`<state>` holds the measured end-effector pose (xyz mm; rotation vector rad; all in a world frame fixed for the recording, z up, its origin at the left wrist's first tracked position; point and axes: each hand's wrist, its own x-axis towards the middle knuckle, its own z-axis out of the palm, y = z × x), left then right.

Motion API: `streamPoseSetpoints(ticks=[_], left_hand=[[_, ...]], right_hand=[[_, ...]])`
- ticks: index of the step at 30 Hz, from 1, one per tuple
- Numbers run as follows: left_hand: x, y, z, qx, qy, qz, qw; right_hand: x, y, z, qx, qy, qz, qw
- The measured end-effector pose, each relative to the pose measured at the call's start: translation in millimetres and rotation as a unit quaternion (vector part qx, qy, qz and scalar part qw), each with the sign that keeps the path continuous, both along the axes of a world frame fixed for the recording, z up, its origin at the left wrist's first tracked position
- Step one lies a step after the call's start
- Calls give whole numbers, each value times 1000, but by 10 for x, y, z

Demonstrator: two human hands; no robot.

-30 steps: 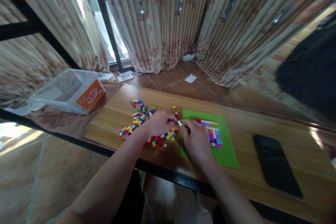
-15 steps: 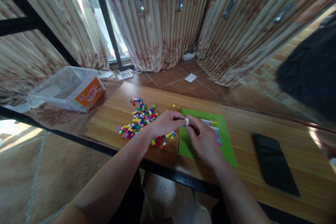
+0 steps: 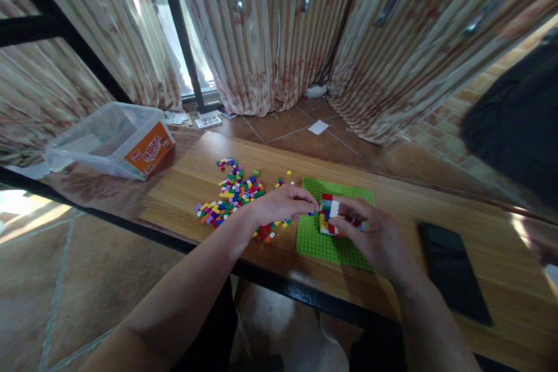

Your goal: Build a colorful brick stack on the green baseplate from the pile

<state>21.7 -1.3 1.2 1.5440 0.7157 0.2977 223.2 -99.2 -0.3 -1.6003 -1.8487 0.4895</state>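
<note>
The right hand (image 3: 377, 235) has its fingers clamped on one white, rectangular plastic brick (image 3: 334, 209), right at the multicoloured block of plastic bricks (image 3: 325, 222); whether brick and block are joined is not clear. This single block, partly hidden by those fingers, is over one square, studded green baseplate (image 3: 318, 250). The left hand (image 3: 281, 203) reaches in from the left, its fingertips near together just beside the block; a tiny blue piece (image 3: 311, 213) shows by them, but I cannot tell if they pinch it.

Left of the left fingers spreads one heap of small glossy bricks (image 3: 233, 195), too many to count; one yellow brick (image 3: 289, 172) lies apart beyond them. To the right of the right fingers, one smooth black phone (image 3: 453, 270) lies flat on the wood-grained tabletop (image 3: 174, 192). One clear plastic box (image 3: 108, 142) with an orange label stands well off to the left.
</note>
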Motion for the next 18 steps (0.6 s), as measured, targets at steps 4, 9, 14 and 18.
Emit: streamPoseSetpoints(ticks=[4, 9, 14, 18], left_hand=[[-26, 40, -45, 62, 43, -21, 997], [-13, 22, -80, 135, 81, -56, 986], [3, -10, -75, 180, 82, -79, 977], [34, -29, -98, 229, 100, -79, 965]], right_hand=[[166, -54, -24, 13, -72, 20, 997], [133, -68, -134, 29, -160, 62, 985], [39, -44, -158, 40, -193, 87, 977], [4, -34, -156, 43, -205, 73, 975]])
